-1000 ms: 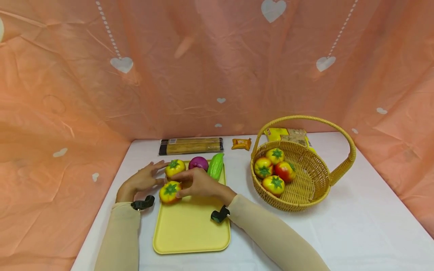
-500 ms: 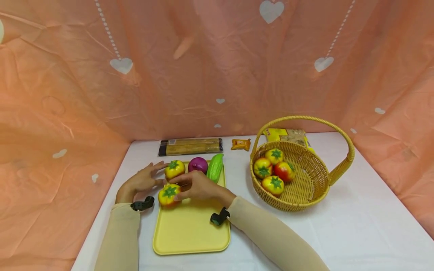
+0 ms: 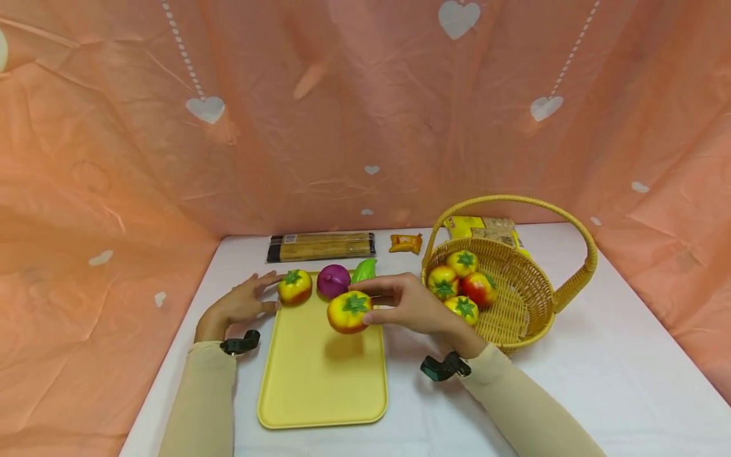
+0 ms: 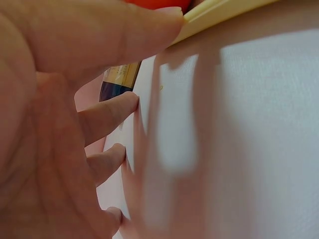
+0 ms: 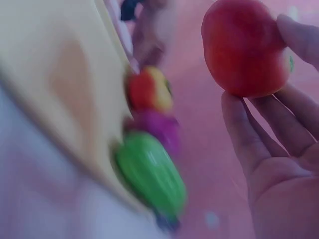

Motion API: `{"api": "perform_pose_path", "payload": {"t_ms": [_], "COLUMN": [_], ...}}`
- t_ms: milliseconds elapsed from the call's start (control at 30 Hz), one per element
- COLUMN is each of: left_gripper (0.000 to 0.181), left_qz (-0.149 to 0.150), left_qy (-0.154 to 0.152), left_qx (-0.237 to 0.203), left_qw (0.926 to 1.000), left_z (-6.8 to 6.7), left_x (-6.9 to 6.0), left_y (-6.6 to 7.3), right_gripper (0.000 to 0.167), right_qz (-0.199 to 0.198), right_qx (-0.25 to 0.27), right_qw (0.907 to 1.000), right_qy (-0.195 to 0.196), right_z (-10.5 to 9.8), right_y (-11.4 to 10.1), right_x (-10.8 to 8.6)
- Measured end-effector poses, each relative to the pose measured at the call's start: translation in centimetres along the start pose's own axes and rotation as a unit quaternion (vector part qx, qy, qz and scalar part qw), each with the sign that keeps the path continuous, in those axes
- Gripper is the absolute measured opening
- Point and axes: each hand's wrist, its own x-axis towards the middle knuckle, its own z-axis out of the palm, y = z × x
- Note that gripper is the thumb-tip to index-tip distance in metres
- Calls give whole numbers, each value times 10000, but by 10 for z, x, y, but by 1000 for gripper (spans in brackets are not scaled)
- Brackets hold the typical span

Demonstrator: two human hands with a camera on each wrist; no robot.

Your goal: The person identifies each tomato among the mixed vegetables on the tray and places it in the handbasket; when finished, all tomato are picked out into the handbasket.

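Observation:
My right hand (image 3: 412, 304) pinches a yellow-and-red toy tomato (image 3: 347, 313) with a green star-shaped calyx, held above the yellow tray (image 3: 322, 406). The right wrist view shows the tomato's red underside (image 5: 244, 47) between thumb and fingers. At the tray's far left corner sits another toy tomato (image 3: 294, 289), beside a purple toy onion (image 3: 334, 281) and a light green toy gourd (image 3: 364, 271), partly hidden by the held tomato and hand. My left hand (image 3: 242, 301) rests at the tray's left edge, fingers spread; its thumb (image 4: 149, 32) lies by the rim and its fingertips reach the tablecloth.
A wicker basket (image 3: 525, 292) with a tall handle stands to the right, holding several toy tomatoes. Behind lie a packet of sticks (image 3: 322, 246), a small orange wrapped snack (image 3: 406, 243) and a yellow bag (image 3: 465, 225). A pink curtain hangs at the back.
My right hand has lifted the nearer tomato off the tray's left side and carried it rightward. My left hand has stayed in place.

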Motion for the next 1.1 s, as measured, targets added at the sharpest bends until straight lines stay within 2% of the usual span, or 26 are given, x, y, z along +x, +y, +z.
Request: {"api": "perform_pose_path", "payload": {"t_ms": [167,267,400,533,667,767,933,1100], "left_gripper": [79,79,79,79,78,78,77,78], "left_qz": [-95,-81,-13,67,55,28,51,-17], "left_qy": [-55,-47,-1,28,9,26,34,20], "left_qx": [28,-1,-79,-81,-28,-12,-127,-114], "left_qw": [9999,10000,10000,9999,10000,10000,9999,9999], "left_z": [0,-1,-2,-1,0,0,1,1], "left_x": [1,1,1,1,0,0,2,2], "left_y": [-1,-1,-2,-3,-4,-4,-3,-2], "right_gripper": [53,51,45,44,45,49,62,65], "right_qz": [-34,30,223,248,388,726,1395,1598], "right_qx": [43,-86,-486,-647,-781,-924,-1163,-1200], "right_qw": [9975,9930,9801,9683,9569,9459,9191,8973], "right_qy": [701,1180,1913,2400,2769,3024,3497,3937], "right_z": [-46,-74,-107,-130,-141,-141,-134,-131], "right_y": [-6,-5,-2,-1,-2,1,5,8], "right_x": [-45,-69,-95,-115,-127,-131,-130,-125]}}
